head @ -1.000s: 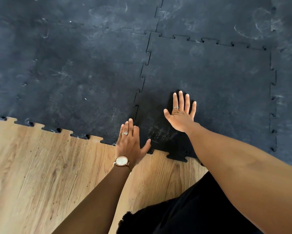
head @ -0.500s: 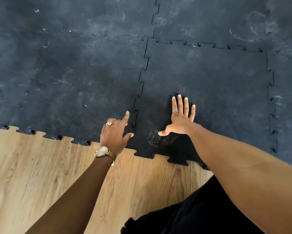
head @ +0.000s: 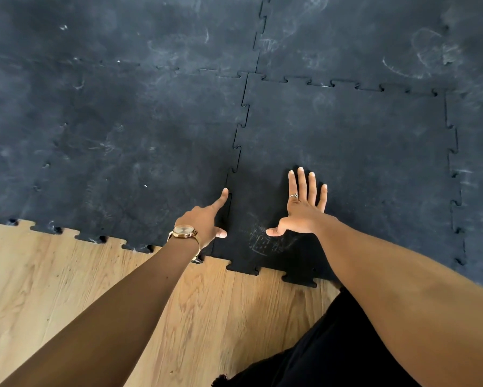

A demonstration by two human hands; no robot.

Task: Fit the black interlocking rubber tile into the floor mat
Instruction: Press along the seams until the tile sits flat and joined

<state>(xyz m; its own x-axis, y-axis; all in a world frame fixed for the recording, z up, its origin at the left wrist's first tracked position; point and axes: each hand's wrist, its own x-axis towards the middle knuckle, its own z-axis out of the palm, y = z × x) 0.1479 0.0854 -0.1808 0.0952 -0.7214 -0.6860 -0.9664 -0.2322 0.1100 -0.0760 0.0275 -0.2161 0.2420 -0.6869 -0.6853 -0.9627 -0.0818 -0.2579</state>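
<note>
On the floor: black interlocking rubber tile (head: 346,152) lies within the dark floor mat (head: 123,129).
Left hand (head: 204,223): index fingertip on the tile's left seam (head: 236,152), other fingers curled.
Right hand (head: 301,208): flat on the tile, fingers spread.

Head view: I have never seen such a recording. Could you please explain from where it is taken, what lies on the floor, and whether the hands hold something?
There is no machine: a person wears a camera on the head, looking down at their two hands. The right hand lies flat on the black tile. The left hand puts one straight finger at the tile's seam with the floor mat. The mat lies on a wooden floor. Neither hand holds anything.
</note>
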